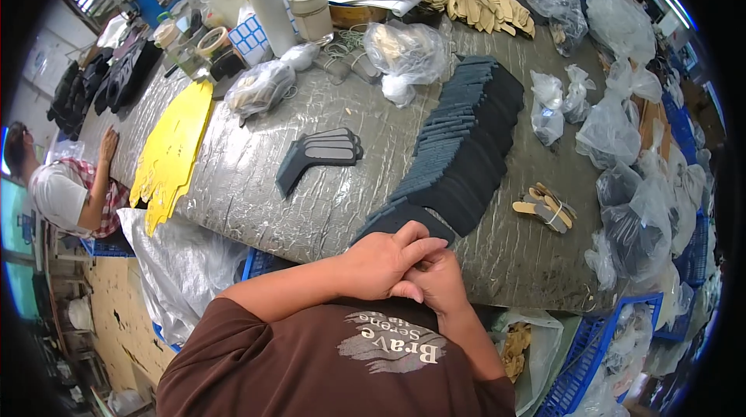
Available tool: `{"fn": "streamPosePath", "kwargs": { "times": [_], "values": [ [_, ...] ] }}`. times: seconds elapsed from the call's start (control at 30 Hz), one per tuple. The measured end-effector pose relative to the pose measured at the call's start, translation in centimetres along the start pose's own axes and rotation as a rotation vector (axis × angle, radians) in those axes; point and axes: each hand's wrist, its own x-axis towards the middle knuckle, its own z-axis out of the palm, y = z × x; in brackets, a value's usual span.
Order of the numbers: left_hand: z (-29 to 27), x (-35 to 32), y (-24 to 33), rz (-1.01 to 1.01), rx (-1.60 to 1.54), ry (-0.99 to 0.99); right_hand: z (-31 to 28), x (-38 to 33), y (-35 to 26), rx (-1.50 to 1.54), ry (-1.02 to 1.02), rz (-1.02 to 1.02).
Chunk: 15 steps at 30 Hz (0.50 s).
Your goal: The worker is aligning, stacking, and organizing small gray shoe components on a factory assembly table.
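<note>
Both hands are clasped together at the table's near edge, fingers folded over one another, and no object shows in them. My left hand [382, 263] comes in from the left. It meets my right hand [440, 281], whose fingers are partly hidden. Just beyond them begins a long overlapping row of dark blue-black flat cut pieces [474, 157], running away toward the far right. Left of that row lies a small fanned group of similar pieces with grey inner panels [330, 147]. To the right rests a banded bundle of small tan and dark strips [545, 207].
A yellow sheet [172, 153] overhangs the table's left side, near a seated person [74, 188]. Containers and a grey cylinder [270, 14] stand at the back beside tan pieces [489, 13]. Plastic bags [633, 211] line the right edge, with a blue crate [579, 366] below.
</note>
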Motion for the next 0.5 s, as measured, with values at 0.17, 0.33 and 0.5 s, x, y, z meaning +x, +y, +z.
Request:
{"fn": "streamPosePath", "kwargs": {
  "times": [0.17,0.33,0.5],
  "values": [
    [0.3,-0.1,-0.8,-0.051,-0.418,0.130,-1.3,-0.5,1.3,0.290,-0.112,0.104],
    [-1.0,0.5,-1.6,0.062,-0.476,0.217,-1.0,-0.4,0.8,0.604,-0.179,0.056],
    [-1.6,-0.3,-0.6,0.072,-0.253,0.253,-0.4,-0.6,-0.8,0.540,0.089,0.002]
  ]
}}
